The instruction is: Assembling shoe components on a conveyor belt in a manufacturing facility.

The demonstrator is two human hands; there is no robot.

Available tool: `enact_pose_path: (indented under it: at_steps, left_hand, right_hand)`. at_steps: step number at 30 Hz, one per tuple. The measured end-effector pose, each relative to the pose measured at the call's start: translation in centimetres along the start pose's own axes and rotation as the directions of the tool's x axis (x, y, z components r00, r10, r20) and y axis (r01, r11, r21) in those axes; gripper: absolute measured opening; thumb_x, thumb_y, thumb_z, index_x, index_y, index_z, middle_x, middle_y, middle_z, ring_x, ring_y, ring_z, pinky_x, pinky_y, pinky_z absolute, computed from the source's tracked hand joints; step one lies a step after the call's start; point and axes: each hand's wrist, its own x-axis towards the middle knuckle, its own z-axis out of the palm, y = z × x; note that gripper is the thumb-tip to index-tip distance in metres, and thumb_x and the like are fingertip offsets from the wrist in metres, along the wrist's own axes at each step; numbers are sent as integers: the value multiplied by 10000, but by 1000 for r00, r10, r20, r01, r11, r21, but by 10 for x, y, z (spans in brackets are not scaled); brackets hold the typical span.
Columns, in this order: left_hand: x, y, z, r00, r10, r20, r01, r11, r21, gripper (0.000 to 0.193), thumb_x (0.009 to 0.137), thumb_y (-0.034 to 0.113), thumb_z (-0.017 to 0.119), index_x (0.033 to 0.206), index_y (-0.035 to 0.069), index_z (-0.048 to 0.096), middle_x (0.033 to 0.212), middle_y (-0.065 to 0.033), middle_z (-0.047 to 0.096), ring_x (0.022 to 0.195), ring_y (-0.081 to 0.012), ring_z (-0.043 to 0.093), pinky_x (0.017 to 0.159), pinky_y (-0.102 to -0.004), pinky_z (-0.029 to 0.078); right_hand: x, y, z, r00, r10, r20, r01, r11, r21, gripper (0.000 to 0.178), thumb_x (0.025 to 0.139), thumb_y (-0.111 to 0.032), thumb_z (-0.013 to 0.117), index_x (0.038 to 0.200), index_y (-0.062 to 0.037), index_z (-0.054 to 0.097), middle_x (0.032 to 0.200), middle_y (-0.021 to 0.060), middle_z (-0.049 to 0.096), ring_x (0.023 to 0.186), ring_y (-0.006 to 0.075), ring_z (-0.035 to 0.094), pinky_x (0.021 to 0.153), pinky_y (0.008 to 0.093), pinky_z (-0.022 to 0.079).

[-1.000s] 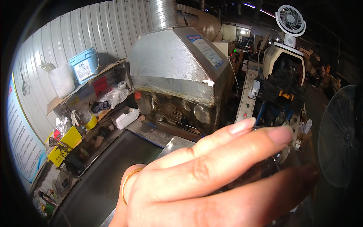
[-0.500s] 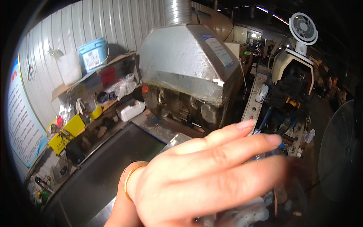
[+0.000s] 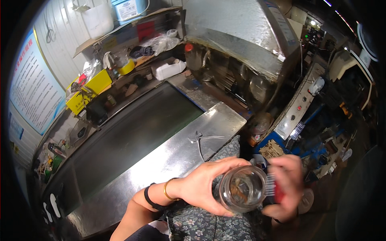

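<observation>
My left hand [image 3: 199, 188], with a gold bangle and a black band at the wrist, is wrapped round the side of a clear jar [image 3: 243, 190]. The jar is tilted with its round base toward me; brownish stuff shows through it. At its other end, my right hand [image 3: 291, 180] is closed round a dark red and black ribbed lid [image 3: 274, 190], slightly smeared by motion. Whether the lid is loose from the jar, I cannot tell. Below the jar lies my flowered dark cloth [image 3: 201, 221].
A metal ledge [image 3: 132, 184] carries tongs or pliers [image 3: 200, 140] and borders a dark flat belt [image 3: 136, 124]. Beyond are a yellow bin [image 3: 90, 90], a white jug [image 3: 171, 69] and a metal hood [image 3: 237, 28]. A control panel [image 3: 299, 104] stands right.
The view has tipped downward. My left hand, earlier raised large before the camera, is lower and round the jar. My right hand and the jar have come into clear sight.
</observation>
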Motion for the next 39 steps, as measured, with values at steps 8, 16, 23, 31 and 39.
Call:
enact_pose_path:
  at_steps: [8, 16, 23, 31, 39]
  left_hand:
    - [-46, -38, -13, 978, 85, -193, -41, 974, 224, 755, 529, 275, 912, 1188, 51, 617, 1121, -128, 673, 1051, -278, 655, 962, -371, 488]
    - [-90, -108, -30, 989, -105, 103, 144, 848, -511, 708, 515, 186, 949, 1133, 8, 652, 1059, -66, 683, 1024, -159, 625, 927, -304, 493]
    - [-109, -93, -55, 924, -287, -255, 252, 954, -162, 738, 609, 158, 897, 1241, -12, 557, 1105, -80, 664, 1003, -124, 610, 901, -296, 490]
    - [-119, -113, -53, 632, 108, -768, 469, 735, 489, 825, 593, 283, 854, 1264, -51, 510, 1094, -217, 651, 1018, -364, 647, 920, -437, 500]
    - [-146, -143, -65, 440, 16, -898, 610, 729, 312, 860, 600, 291, 872, 1289, -44, 482, 1152, -221, 632, 1071, -351, 634, 955, -415, 495]
  right_hand:
    - [48, 21, 81, 876, -307, 371, 79, 852, 518, 522, 719, -296, 826, 1135, -23, 671, 1149, 142, 651, 1030, 317, 620, 893, 417, 481]
    - [66, 26, 131, 753, -387, 533, -71, 757, 650, 501, 704, -153, 818, 1152, 11, 665, 1181, 147, 654, 1052, 320, 616, 894, 392, 498]
    - [66, 34, 178, 838, -162, 520, -84, 905, 417, 493, 717, -144, 790, 1151, 44, 650, 1169, 166, 651, 1016, 331, 616, 885, 398, 505]
    - [62, 46, 254, 962, -42, 270, -24, 971, 238, 469, 729, -185, 762, 1133, 24, 653, 1188, 153, 638, 1048, 323, 577, 899, 402, 496]
    - [78, 67, 307, 922, -92, 375, -85, 899, 429, 630, 743, -257, 781, 1272, 15, 574, 1334, 186, 552, 1205, 346, 523, 1010, 406, 431]
